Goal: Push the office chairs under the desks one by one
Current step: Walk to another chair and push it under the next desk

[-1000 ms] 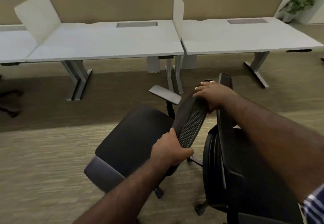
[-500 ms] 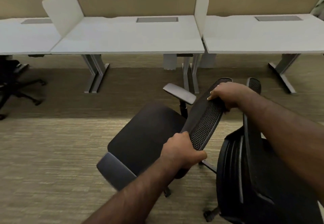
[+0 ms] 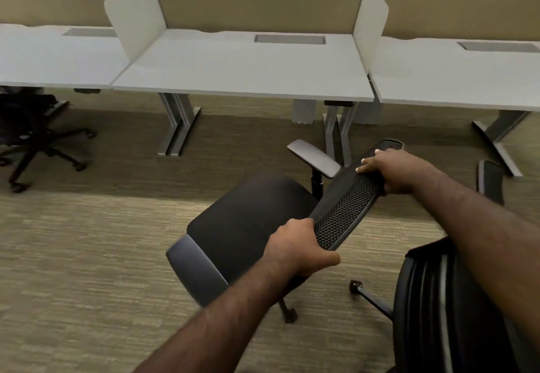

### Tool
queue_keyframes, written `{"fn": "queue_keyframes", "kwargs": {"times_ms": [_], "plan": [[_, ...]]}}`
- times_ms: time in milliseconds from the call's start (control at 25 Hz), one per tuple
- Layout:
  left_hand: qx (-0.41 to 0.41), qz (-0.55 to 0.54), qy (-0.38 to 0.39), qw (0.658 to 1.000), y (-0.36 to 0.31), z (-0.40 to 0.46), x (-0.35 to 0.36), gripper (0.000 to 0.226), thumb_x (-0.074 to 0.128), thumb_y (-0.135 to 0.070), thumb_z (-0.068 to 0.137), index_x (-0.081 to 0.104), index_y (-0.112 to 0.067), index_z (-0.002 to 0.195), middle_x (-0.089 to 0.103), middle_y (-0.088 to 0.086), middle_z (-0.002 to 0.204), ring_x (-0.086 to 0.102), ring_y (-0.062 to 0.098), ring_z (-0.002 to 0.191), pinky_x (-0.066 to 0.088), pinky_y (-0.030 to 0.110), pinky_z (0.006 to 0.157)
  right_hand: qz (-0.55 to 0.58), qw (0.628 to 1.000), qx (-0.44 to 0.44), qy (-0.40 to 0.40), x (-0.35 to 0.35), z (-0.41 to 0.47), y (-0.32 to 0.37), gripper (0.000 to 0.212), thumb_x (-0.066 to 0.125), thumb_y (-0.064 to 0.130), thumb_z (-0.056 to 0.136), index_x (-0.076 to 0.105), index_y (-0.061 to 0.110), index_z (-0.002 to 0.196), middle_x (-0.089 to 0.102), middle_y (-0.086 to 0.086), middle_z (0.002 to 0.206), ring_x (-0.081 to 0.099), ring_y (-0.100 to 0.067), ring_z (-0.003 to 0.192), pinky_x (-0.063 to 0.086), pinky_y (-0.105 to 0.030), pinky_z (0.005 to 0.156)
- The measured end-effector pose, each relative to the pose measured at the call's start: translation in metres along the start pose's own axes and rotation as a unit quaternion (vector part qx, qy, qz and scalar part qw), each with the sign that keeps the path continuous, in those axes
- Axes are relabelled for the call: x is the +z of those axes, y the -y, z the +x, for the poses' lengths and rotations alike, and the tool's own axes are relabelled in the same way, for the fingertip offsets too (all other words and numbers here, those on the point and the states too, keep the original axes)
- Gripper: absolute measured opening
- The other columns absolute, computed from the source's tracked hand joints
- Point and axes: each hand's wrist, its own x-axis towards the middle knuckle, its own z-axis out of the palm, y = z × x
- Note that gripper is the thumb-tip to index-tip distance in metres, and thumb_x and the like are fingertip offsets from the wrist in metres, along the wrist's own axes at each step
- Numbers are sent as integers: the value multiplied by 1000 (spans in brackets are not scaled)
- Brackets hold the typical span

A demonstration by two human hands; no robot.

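A black office chair with grey armrests stands on the carpet in front of the middle white desk, its seat turned toward the left. My left hand grips the near end of its mesh backrest top. My right hand grips the far end of the same backrest. The chair is still clear of the desk's front edge.
A second black chair stands close at my lower right, partly under my right arm. A third chair sits under the left desk. Grey desk legs and white divider panels flank the middle desk. Another desk lies right.
The view has shifted left along the row and the held chair has moved left with it, away from the second chair. Both hands keep their grip on the backrest.
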Motion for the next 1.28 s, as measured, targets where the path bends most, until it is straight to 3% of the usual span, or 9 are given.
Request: {"fn": "queue_keyframes", "kwargs": {"times_ms": [240,440,640,840,960,1080,1280], "plan": [[5,15,-24,1000,52,20,-49,62,62,-65,54,61,-31,106,63,-11,90,58,7,76,48,27,58,21,1000,15,-14,-16,59,34,73,85,23,71,54,31,137,56,-1,140,45,-28,132,36,-43,111],[0,27,-18,999,94,38,-103,68,63,-65,56,60,-34,116,65,-13,95,60,7,80,56,30,69,14,995,19,-96,-38,107,57,70,89,47,57,65,42,123,67,12,122,60,-19,117,51,-37,89],[-5,50,-2,999,138,57,-166,62,68,-58,55,66,-31,111,70,-10,95,65,11,84,58,34,77,34,982,-28,-186,-45,162,83,55,74,53,57,71,35,109,72,12,109,65,-17,102,54,-35,81],[-40,39,23,998,181,82,-222,77,71,-50,53,62,-30,126,69,-9,107,65,10,93,56,36,85,38,979,-90,-181,-60,240,102,74,42,76,54,69,27,102,69,5,101,61,-21,100,51,-35,84],[-74,45,9,996,207,93,-248,89,69,-50,52,52,-33,138,65,-8,120,62,12,104,53,36,92,26,975,-148,-165,-74,284,110,88,39,90,51,65,20,99,66,-1,98,60,-25,97,47,-36,90],[-89,31,9,996,232,104,-276,89,70,-46,53,51,-31,139,65,-8,121,62,10,105,52,34,93,29,970,-167,-175,-84,316,121,106,27,106,44,64,22,97,66,1,96,59,-23,93,46,-34,86],[-99,19,26,995,284,125,-337,91,71,-38,51,52,-28,139,63,-9,122,60,8,108,50,33,97,58,963,-135,-226,-98,363,159,101,27,108,41,65,27,88,65,6,88,59,-18,87,43,-30,77]]}}
